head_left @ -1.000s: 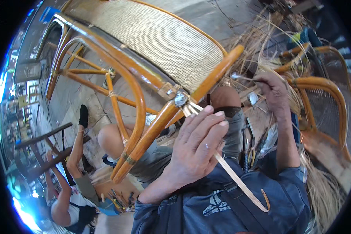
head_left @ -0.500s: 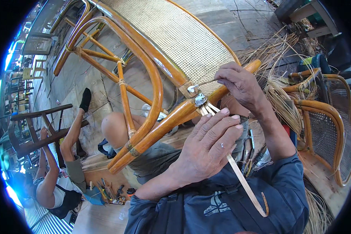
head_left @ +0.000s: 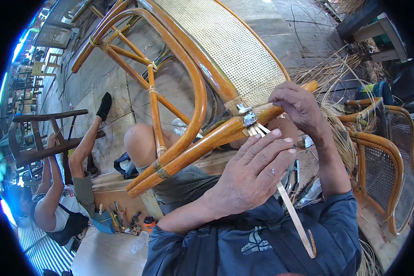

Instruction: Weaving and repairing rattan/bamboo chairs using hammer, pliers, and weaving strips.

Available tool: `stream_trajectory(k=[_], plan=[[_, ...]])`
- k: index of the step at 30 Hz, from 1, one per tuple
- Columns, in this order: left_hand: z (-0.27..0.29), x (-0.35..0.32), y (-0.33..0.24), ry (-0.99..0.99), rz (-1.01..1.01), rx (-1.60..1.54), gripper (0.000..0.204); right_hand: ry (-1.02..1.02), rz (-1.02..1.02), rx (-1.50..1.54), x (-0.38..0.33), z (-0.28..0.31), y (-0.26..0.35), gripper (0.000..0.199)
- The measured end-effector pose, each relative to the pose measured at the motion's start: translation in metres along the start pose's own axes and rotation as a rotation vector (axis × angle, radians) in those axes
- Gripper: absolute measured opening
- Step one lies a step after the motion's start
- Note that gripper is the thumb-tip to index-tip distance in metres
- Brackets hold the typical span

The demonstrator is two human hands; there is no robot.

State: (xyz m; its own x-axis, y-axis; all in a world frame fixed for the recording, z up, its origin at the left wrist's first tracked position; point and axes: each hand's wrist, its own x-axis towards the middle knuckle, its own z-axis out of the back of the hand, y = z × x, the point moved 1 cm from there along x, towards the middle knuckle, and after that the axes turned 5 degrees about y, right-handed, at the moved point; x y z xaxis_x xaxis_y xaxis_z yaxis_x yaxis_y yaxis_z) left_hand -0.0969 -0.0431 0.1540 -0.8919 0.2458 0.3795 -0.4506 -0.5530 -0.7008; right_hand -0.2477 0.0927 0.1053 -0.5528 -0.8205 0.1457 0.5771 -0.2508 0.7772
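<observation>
A glossy brown rattan chair frame [head_left: 216, 136] with a woven cane panel [head_left: 234, 50] lies tilted across my lap. White glue-like paste [head_left: 249, 119] sits on the joint where the poles meet. From that joint run flat pale rattan strips [head_left: 292, 221], passing under my left hand [head_left: 255, 170]. Its fingers lie together over the strips and close on them; the thumb is hidden. Beyond the pole, my right hand [head_left: 298, 106] pinches a thin stick [head_left: 261, 108] whose tip is at the paste beside the joint.
At right stands another rattan chair [head_left: 377, 138] beside a heap of loose rattan strands [head_left: 342, 119]. Hand tools [head_left: 124, 221] lie on a wooden surface at lower left. A co-worker [head_left: 55, 211] sits at far left, holding a dark wooden frame [head_left: 50, 152].
The frame and both hands appear slightly further right and lower as the view shifts. The stick's tip stays near the paste, and the left hand keeps its place on the strips.
</observation>
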Motion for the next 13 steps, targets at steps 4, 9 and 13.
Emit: stream_trajectory(k=[4, 9, 13], plan=[[0.0, -0.002, -0.001, -0.003, 0.007, -0.009, 0.042, 0.035, 0.002, -0.081, 0.001, 0.01, 0.019, 0.017], [-0.002, -0.002, -0.003, 0.026, 0.006, -0.016, 0.043, 0.113, 0.083, -0.249, -0.006, 0.014, 0.026, 0.022], [-0.003, -0.004, -0.003, 0.035, 0.001, -0.026, 0.044, 0.038, 0.029, -0.279, -0.008, 0.013, 0.032, 0.019]])
